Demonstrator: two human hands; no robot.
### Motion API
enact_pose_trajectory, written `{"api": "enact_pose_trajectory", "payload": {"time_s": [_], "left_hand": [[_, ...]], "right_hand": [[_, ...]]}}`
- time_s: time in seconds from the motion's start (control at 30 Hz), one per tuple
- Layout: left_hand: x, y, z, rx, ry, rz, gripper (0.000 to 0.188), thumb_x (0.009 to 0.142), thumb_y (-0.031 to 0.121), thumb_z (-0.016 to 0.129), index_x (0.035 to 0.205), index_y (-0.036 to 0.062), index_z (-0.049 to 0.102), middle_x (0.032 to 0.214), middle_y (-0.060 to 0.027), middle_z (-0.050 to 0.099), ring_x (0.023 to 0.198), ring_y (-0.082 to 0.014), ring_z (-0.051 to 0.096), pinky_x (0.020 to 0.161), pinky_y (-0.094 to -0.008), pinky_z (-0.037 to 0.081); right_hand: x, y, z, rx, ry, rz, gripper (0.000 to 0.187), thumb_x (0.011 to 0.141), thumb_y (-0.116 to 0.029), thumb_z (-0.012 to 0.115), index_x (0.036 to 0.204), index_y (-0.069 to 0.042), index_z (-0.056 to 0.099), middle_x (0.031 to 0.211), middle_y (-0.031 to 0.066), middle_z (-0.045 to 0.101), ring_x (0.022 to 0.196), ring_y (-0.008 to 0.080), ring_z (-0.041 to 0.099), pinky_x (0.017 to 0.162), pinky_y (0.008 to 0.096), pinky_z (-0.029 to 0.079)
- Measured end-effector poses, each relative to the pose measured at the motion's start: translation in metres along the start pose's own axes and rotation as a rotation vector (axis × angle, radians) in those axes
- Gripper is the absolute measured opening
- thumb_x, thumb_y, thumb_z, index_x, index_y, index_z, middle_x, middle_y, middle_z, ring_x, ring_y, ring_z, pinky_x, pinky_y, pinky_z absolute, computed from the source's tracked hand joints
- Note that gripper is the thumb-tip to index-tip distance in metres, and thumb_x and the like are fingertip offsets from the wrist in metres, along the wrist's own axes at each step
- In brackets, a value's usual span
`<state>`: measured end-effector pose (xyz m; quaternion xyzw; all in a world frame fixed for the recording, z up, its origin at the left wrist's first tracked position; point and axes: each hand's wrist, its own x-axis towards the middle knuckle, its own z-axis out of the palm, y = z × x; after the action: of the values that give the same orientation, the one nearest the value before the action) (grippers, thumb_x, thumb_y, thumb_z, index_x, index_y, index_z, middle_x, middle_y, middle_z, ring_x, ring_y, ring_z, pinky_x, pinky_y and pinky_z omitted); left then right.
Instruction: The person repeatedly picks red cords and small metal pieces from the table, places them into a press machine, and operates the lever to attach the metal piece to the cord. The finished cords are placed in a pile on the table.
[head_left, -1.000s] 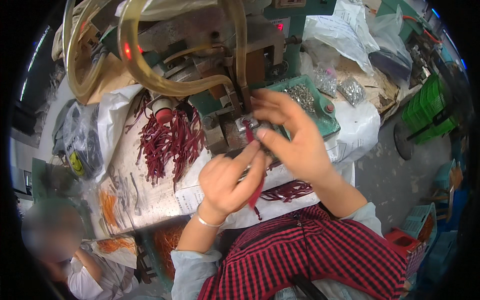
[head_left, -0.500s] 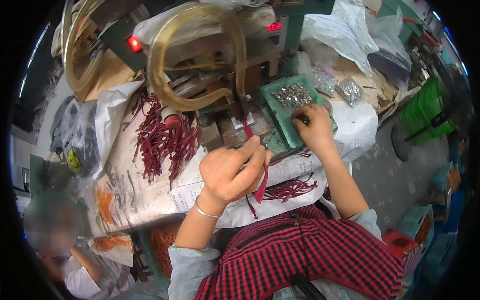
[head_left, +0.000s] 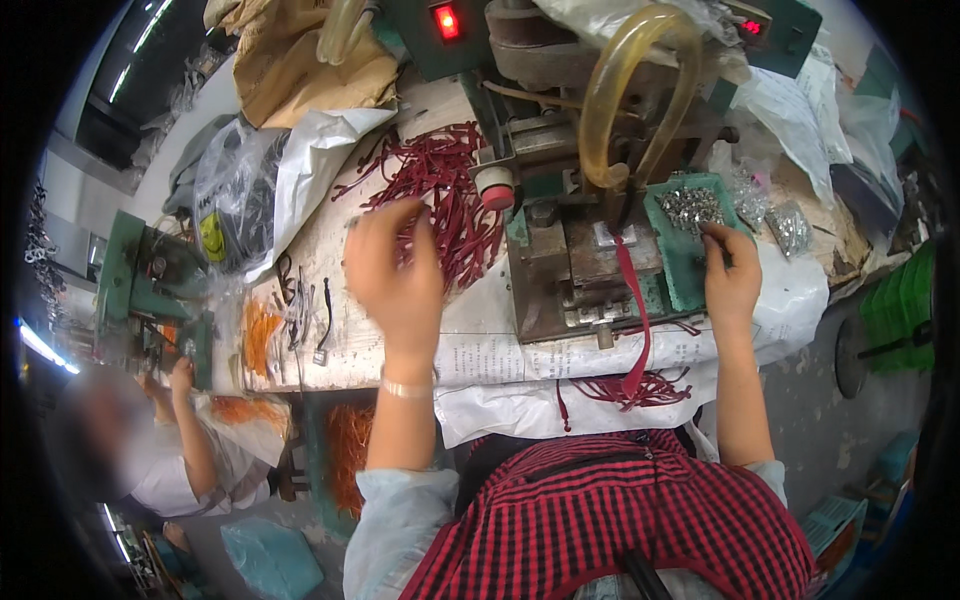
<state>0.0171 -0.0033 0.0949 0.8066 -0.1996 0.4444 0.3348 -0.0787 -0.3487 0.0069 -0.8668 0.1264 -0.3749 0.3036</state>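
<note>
A dark red strap (head_left: 636, 290) runs from a small metal plate (head_left: 613, 237) under the press head down over the bench's front edge, with neither hand on it. My left hand (head_left: 395, 280) is raised at the near side of a heap of dark red straps (head_left: 455, 165); motion blurs its fingers, so any hold is unclear. At the right rim of a green tray (head_left: 683, 292), my right hand (head_left: 735, 272) has its fingers curled together near the small silver metal pieces (head_left: 690, 207). Whatever lies between those fingertips is too small to make out.
The press (head_left: 545, 235), with a yellowish hose (head_left: 597, 110) and red button (head_left: 496, 196), stands behind the strap. More red straps (head_left: 640, 388) lie on white sheeting along the front. Bagged metal parts (head_left: 789, 228) are at right. Another person (head_left: 170, 450) works at far left.
My left hand has let go of the strap by the press and moved left to the strap heap. My right hand stays by the tray. The view has swung left.
</note>
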Motion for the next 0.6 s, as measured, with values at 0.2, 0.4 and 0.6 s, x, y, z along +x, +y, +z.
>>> {"api": "enact_pose_trajectory", "payload": {"time_s": [0.2,0.4,0.6], "left_hand": [[-0.029,-0.103,0.101,0.703,-0.545,-0.217,0.016,0.079,0.02,0.074,0.089,0.0076,0.077,0.1,-0.0113,0.071,0.095,-0.0323,0.067,0.08,-0.0429,0.055],[-0.03,-0.108,0.077,0.66,-0.547,-0.458,0.023,0.084,0.031,0.076,0.089,0.0092,0.079,0.095,-0.0145,0.075,0.086,-0.0347,0.074,0.074,-0.046,0.058],[-0.035,-0.096,0.026,-0.356,-0.289,-0.677,0.011,0.094,0.007,0.074,0.102,-0.0008,0.072,0.086,-0.0053,0.072,0.073,-0.0137,0.069,0.066,-0.026,0.054]], "right_hand": [[0.0,-0.009,0.001,0.179,-0.121,0.286,0.014,0.095,-0.007,0.068,0.107,-0.003,0.074,0.101,0.0141,0.075,0.093,0.0254,0.071,0.086,0.0345,0.053],[-0.037,0.022,-0.048,-0.133,0.105,0.107,0.011,0.093,-0.005,0.07,0.103,-0.004,0.074,0.097,0.0116,0.073,0.092,0.0249,0.07,0.084,0.0338,0.052],[-0.029,-0.017,-0.049,0.252,0.052,0.232,0.013,0.09,-0.002,0.07,0.102,-0.002,0.074,0.1,0.011,0.073,0.095,0.0247,0.069,0.087,0.0357,0.052]]}}
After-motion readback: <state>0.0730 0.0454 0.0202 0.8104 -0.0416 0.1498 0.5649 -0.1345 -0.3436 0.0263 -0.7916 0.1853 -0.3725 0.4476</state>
